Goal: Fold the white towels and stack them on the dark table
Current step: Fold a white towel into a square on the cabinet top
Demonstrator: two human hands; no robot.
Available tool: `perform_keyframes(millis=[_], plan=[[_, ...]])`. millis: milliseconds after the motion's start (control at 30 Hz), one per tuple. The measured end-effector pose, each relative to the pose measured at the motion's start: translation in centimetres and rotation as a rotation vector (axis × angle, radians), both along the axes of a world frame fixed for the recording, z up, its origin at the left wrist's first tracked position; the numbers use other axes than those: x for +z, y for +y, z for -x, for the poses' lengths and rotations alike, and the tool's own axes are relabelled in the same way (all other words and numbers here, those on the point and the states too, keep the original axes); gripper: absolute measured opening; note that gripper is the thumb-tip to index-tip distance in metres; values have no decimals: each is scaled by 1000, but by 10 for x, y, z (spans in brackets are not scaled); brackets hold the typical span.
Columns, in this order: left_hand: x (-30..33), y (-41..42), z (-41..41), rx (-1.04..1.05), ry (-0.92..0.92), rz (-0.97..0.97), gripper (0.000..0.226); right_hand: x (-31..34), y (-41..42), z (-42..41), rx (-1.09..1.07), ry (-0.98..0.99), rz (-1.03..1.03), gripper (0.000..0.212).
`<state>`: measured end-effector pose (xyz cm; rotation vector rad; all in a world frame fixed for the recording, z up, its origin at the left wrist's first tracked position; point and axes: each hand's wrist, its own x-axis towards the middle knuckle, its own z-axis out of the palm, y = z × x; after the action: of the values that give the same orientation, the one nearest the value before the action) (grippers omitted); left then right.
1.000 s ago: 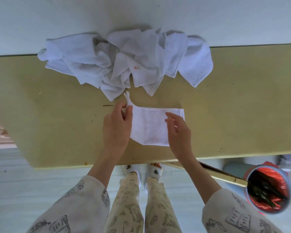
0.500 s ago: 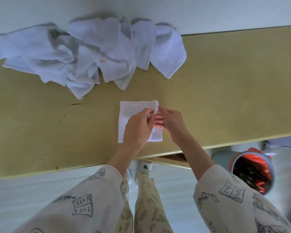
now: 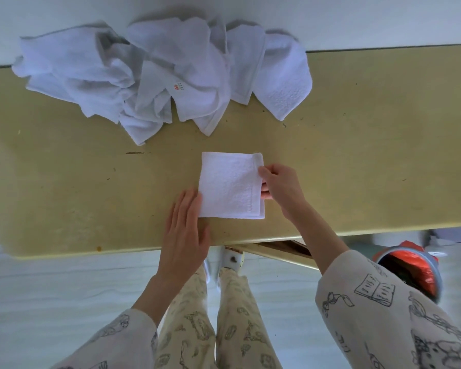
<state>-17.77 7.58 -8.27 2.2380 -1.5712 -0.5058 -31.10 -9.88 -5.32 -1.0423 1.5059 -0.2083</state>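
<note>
We have a folded towel (image 3: pixel 230 185) lying flat as a small square on the surface (image 3: pixel 370 161), directly between our two hands; our right hand (image 3: pixel 281 189) pinches the towel's right edge, thumb over the hemmed border and fingers tucked beneath it, which we judge is either to square the loose edges or to get a hold for lifting; our left hand (image 3: pixel 185 230) lies flat with straight fingers on the surface, its fingertips touching the towel's near-left corner, apparently to keep the square from sliding while the other side is handled; the hands are thus apart, one on each side of the towel, one gripping and one merely resting; beyond both hands, against the far edge of the surface, sits a heap of unfolded towels (image 3: pixel 165 75), placed out of the way of the working spot yet within reach for the next pick; we see no finished stack anywhere, and the surface looks yellowish rather than dark, so we cannot tell where the stack is meant to go; below our right sleeve, on the floor, stands a bin with an orange liner (image 3: pixel 410 272); the heap suggests most of the task remains.
</note>
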Motion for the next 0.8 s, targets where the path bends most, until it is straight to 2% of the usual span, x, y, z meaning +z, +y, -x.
perform_keyframes(millis=[67, 300, 567, 800], plan=[[-4, -10, -1, -18, 3, -42, 62, 1, -1, 1, 8, 12, 4, 19], [-10, -23, 3, -82, -25, -46, 58, 1, -3, 1, 73, 91, 32, 21], [-14, -23, 5, -84, -51, -62, 58, 8, -3, 4, 59, 85, -3, 25], [-16, -23, 6, -89, -82, -69, 58, 3, 2, 10, 70, 110, 1, 20]])
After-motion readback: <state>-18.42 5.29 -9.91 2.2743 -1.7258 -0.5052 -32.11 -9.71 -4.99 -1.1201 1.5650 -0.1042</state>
